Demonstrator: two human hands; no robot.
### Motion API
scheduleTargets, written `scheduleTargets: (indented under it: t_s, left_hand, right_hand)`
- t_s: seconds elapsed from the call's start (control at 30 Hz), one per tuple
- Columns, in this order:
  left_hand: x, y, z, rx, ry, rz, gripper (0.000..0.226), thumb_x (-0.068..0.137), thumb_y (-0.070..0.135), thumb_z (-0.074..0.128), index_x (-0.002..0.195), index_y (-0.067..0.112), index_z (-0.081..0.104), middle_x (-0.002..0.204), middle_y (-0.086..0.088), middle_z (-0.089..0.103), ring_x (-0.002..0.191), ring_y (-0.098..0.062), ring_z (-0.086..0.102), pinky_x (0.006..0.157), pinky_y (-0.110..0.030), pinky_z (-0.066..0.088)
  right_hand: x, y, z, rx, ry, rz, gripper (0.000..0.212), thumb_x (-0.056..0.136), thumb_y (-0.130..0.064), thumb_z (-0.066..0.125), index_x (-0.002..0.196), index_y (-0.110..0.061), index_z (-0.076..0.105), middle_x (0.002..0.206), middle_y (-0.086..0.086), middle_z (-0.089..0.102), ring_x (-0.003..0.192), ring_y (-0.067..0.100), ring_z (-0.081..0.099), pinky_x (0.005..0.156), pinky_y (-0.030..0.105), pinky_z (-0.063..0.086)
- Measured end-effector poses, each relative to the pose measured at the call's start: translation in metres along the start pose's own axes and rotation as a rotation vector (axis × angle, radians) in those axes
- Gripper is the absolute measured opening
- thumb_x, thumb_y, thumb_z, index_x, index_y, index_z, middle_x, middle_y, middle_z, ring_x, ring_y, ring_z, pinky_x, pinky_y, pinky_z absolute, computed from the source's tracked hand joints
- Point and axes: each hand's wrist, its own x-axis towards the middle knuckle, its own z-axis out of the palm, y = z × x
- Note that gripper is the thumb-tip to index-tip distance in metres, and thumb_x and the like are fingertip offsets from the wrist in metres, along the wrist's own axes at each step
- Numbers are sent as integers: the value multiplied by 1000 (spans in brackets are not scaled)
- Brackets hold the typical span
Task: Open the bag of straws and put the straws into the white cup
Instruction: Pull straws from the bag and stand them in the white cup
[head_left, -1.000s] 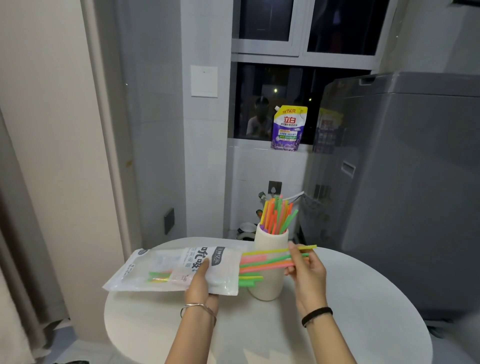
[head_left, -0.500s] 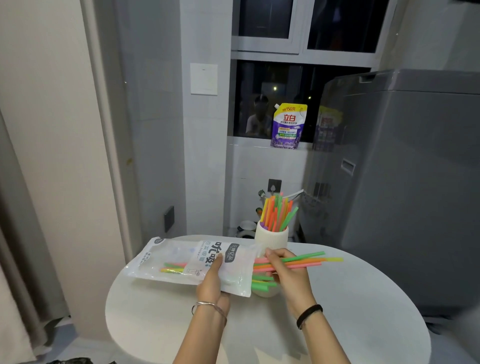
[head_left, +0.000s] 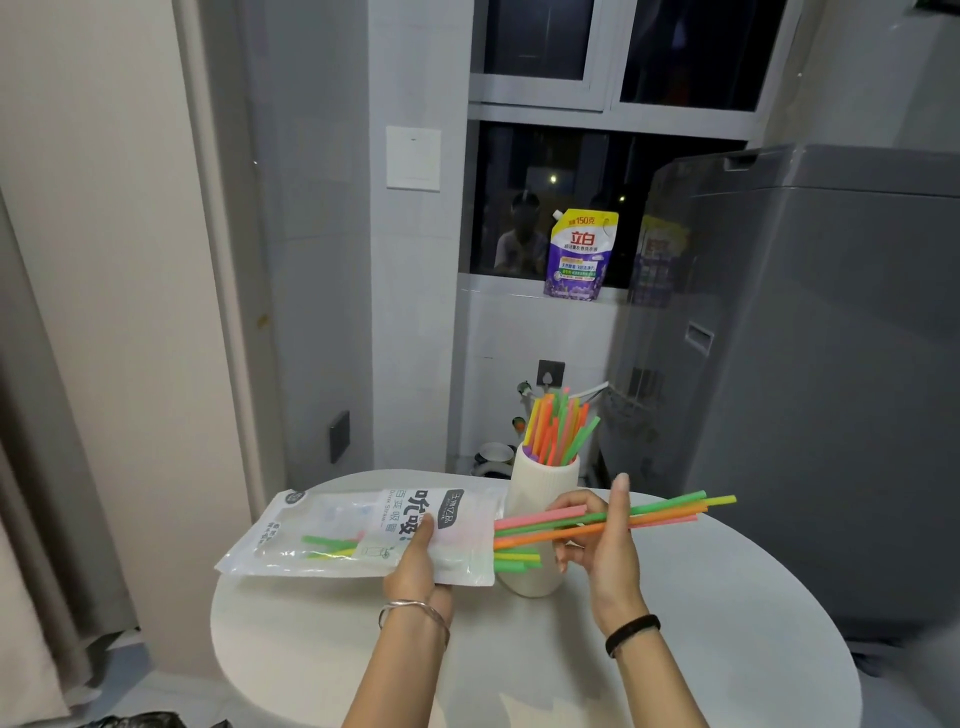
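My left hand (head_left: 415, 564) grips the white plastic straw bag (head_left: 337, 530) near its open right end and holds it level above the table. A few green and yellow straws remain inside the bag. My right hand (head_left: 602, 540) pinches a bundle of pink, green, orange and yellow straws (head_left: 654, 512) that sticks out to the right, its left ends just at the bag's mouth. The white ribbed cup (head_left: 540, 483) stands behind both hands, filled with several upright straws (head_left: 558, 426).
The round white table (head_left: 727, 623) lies under my hands. A grey washing machine (head_left: 805, 364) stands close on the right. A purple detergent pouch (head_left: 579, 254) sits on the window sill behind. A wall and curtain are at the left.
My right hand has drawn the bundle of straws further right, nearly out of the bag. The bag has stayed in my left hand and tilted slightly.
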Motion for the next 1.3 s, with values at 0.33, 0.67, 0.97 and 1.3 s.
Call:
scheduleTargets:
  t_s: [0.33,0.67,0.97,1.3]
  left_hand:
    - [-5,-4,4,3,-45,-22,48,93,9,59,140,3,49,140,-15,56,118,-30,57,107,-49,42]
    - [-6,3,4,-35,-12,32,47,92,10,60,138,6,50,138,-13,57,104,-26,59,94,-44,47]
    - [-11,-11,13,-7,-42,-11,46,92,8,61,137,4,51,136,-16,59,101,-29,61,87,-44,50]
    - [-3,0,6,-49,-10,-7,49,91,8,61,139,8,50,138,-11,58,107,-25,59,90,-45,48]
  right_hand:
    - [-3,11,11,-177,-106,-101,48,94,-40,38,74,-8,68,68,4,65,62,12,55,54,21,42]
    - [14,-6,-5,-22,192,-123,34,93,-19,52,61,-7,56,39,-8,46,37,2,40,37,13,31]
    - [21,-10,8,-287,-59,-103,36,93,-21,54,58,-12,58,42,-8,54,41,1,51,43,12,39]
    - [66,-117,-9,-478,21,-425,42,94,-25,52,58,-4,59,37,-7,52,35,-1,49,42,9,40]
